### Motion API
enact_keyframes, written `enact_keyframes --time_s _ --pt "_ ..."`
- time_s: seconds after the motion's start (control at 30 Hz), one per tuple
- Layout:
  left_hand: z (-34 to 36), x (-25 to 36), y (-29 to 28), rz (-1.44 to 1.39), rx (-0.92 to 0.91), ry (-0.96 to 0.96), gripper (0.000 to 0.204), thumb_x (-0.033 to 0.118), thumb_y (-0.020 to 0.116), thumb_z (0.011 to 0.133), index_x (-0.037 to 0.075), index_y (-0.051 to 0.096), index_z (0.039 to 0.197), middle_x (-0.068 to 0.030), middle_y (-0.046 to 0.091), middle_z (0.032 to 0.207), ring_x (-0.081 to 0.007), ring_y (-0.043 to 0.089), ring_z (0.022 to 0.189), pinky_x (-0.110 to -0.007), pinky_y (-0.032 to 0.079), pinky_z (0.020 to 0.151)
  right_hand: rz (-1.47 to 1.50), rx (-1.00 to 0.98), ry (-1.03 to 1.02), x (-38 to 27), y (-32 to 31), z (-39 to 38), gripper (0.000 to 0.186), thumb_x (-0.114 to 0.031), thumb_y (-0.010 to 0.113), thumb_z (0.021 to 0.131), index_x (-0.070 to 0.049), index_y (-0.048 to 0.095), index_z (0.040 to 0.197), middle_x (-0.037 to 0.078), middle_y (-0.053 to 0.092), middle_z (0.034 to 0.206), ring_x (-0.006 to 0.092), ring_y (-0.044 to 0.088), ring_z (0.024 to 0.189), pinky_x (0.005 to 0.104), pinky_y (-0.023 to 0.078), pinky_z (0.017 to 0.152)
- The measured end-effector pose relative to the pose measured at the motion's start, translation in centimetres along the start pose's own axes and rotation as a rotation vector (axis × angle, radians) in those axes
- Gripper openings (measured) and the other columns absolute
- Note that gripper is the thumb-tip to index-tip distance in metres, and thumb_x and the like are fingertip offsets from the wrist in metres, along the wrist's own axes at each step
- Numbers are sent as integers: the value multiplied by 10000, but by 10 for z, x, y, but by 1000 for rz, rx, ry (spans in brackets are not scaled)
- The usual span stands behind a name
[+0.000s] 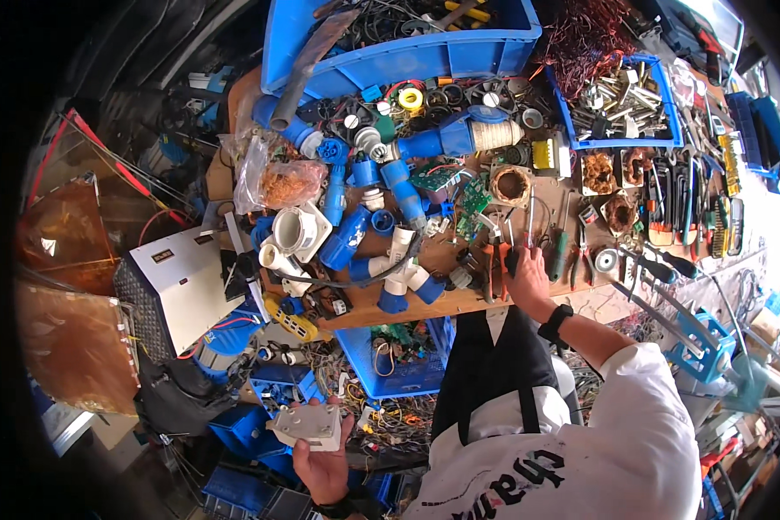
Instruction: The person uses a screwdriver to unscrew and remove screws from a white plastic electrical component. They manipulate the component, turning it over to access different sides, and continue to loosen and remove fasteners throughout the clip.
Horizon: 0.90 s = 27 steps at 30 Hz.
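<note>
My left hand [325,464], low at the left beyond the bench edge, grips a small off-white box-shaped housing [309,426]. Its fingers and thumb hold the box from the sides. At the front of the bench, my right hand [530,279] closes on the dark handle of what looks like a screwdriver [512,259]; the fingers partly cover it. Pliers with orange-red handles [490,270] lie just left of that hand. To its right are a green-handled screwdriver [562,251] and another pair of red-handled pliers [578,264].
Blue and white industrial plugs [400,260] crowd the bench's left half. A large blue crate [407,61] stands at the back, and a blue tray [678,130] of metal pins at back right. Below the front edge sits a blue basket [390,386] among loose wires.
</note>
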<state>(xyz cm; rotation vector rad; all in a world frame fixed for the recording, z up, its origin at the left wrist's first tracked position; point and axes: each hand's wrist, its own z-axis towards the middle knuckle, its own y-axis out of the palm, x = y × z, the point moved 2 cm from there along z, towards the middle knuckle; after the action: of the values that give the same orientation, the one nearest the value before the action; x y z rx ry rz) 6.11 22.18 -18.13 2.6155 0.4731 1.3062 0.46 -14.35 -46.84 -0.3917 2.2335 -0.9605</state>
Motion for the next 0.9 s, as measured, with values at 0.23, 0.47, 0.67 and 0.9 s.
enact_keyframes --time_s 0.23,0.47,0.67,0.9 --pt "-1 -2 1 -11 -18 -1 683 267 658 868 147 321 1449 -126 439 1398 -423 382 1328 -595 454 1002 -88 -79 -14 -3 -7 -2 601 -196 697 784 -4 427 1285 246 479 1227 382 482 1169 457 444 956" --pt "-5 -6 2 -71 10 -7 688 242 660 862 143 316 1450 -143 426 1399 -421 362 1339 -598 470 990 -274 -82 -168 0 -5 2 489 -123 564 848 48 417 1282 217 537 1133 374 605 1001 455 515 782" --pt "3 -12 2 -83 15 -32 688 226 659 853 133 323 1446 -156 423 1392 -418 359 1341 -600 479 977 -351 -124 -191 -4 -4 0 512 -132 536 860 43 387 1317 225 596 1039 362 663 846 453 534 686" --pt "14 -13 8 -73 25 -61 674 235 676 836 153 346 1419 -133 438 1351 -408 396 1312 -580 497 963 -185 -26 -132 8 -2 9 637 -235 669 797 24 388 1306 246 632 960 368 671 770 444 549 683"
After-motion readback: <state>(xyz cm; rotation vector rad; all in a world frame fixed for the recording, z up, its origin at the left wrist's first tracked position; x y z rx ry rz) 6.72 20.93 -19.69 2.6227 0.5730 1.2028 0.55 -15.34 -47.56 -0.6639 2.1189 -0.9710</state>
